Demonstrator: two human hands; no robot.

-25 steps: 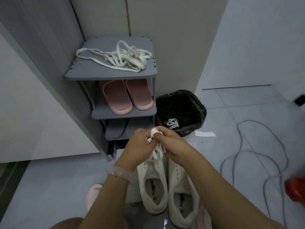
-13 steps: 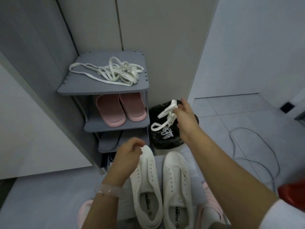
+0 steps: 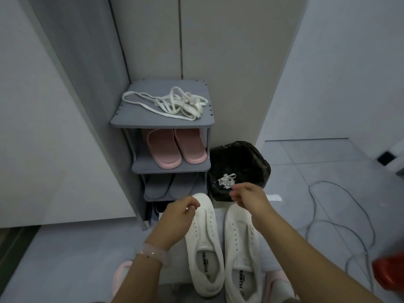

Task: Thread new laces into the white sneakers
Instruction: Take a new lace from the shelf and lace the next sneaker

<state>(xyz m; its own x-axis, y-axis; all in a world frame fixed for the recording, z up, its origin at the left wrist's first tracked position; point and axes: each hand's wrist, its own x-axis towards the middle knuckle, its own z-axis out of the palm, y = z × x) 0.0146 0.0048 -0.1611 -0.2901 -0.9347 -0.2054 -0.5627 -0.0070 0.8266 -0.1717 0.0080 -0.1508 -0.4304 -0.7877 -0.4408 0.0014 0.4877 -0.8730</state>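
- Two white sneakers (image 3: 220,243) sit unlaced in front of the grey shoe rack (image 3: 161,125)
- Your left hand (image 3: 179,217) and right hand (image 3: 249,196), fingers loosely curled, hold nothing above them
- New laces (image 3: 172,104) lie atop the rack

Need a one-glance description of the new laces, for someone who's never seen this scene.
Find the grey shoe rack in the corner. The new laces are the loose white tangle on its top shelf, above the pink slippers. The other white laces lie in the black bin.

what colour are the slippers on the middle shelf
Pink slippers, clearest in the head view.
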